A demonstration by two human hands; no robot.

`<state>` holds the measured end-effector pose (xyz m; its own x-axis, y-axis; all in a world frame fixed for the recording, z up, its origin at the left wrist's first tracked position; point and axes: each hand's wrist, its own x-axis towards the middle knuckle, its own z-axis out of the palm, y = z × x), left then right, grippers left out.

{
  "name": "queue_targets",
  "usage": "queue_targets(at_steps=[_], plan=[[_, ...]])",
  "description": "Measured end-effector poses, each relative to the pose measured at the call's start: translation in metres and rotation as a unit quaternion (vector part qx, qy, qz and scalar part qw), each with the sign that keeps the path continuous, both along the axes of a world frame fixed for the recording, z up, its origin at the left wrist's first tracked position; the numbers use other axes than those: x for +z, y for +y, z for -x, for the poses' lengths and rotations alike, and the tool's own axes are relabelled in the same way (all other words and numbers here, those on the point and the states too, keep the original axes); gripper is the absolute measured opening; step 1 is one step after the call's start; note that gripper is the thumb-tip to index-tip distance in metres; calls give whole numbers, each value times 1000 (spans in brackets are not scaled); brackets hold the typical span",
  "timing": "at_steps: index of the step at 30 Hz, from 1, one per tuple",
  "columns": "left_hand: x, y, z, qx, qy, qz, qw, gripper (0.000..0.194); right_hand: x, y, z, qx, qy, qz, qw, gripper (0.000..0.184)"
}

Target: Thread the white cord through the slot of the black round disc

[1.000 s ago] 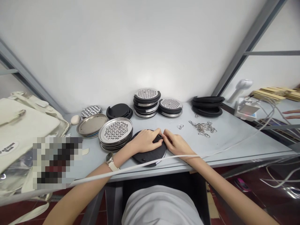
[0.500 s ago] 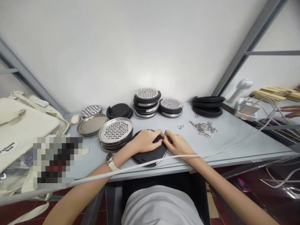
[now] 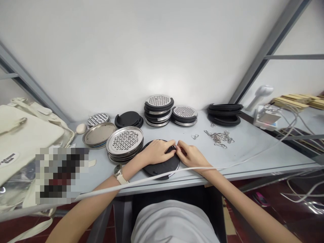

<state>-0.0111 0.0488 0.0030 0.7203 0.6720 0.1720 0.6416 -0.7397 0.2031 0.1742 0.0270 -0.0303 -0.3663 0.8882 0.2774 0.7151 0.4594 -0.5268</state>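
Observation:
A black round disc [image 3: 165, 165] with a metal edge showing lies at the front of the table. My left hand [image 3: 158, 152] rests across it, thumb and forefinger closed at its upper right rim. Against that same rim my right hand [image 3: 190, 155] is closed in a pinch; what its fingertips hold is too small to make out. Left of the disc stands a stack of metal grater plates [image 3: 128, 140] with a perforated one on top. Several small metal clips [image 3: 220, 137] lie in a pile to the right, and a single clip [image 3: 194, 136] sits nearer my right hand.
Along the wall stand stacked graters with black rims [image 3: 159, 109], a lower stack [image 3: 184, 116], black discs [image 3: 128, 119] and black rings [image 3: 224, 114]. Plain metal plates [image 3: 100, 133] are at left, beside a pale bag [image 3: 30, 131]. A white cable [image 3: 157, 173] crosses in front of my forearms.
Both hands keep almost the same place and grip at the disc's rim. At the far right, another person's hand has gone out of view.

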Motion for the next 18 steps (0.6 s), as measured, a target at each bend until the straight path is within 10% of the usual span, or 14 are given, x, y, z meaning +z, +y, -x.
queue_targets(at_steps=[18], plan=[[-1,-1,-1,25,31,-30,999,21,-10,6,0,-11,-101,-51,993,21]])
